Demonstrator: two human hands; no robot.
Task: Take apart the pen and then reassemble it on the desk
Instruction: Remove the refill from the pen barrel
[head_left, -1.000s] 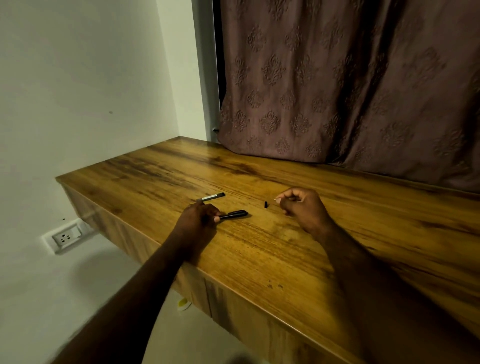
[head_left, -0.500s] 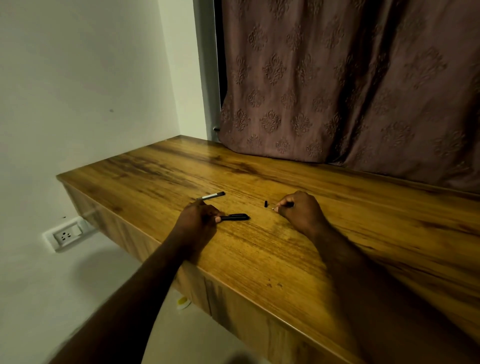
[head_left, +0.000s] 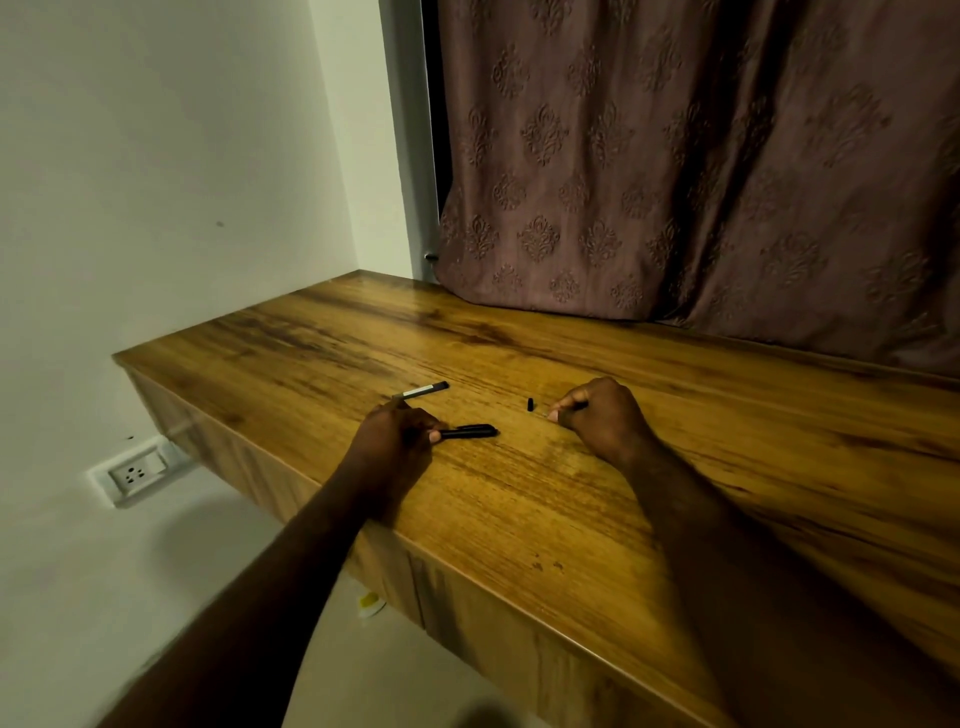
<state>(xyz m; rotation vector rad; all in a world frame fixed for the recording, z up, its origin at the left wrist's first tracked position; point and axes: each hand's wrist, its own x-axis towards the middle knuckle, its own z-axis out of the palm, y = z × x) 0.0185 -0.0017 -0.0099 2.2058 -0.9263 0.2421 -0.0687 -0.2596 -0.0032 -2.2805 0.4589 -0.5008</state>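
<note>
The right hand (head_left: 605, 415) has dropped onto the desk (head_left: 571, 519), fingers curled (contents unclear), beside the small cap (head_left: 530, 404). The left hand (head_left: 397, 434) still pinches the black barrel (head_left: 470, 431); the refill (head_left: 423, 389) lies behind it. Disassembly looks finished.

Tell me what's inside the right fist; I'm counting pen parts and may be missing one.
The right hand is curled shut on the desk. Its fingers hide whatever it holds. Visible parts: a tiny black piece beside it, a black barrel, a white-banded tube.
</note>
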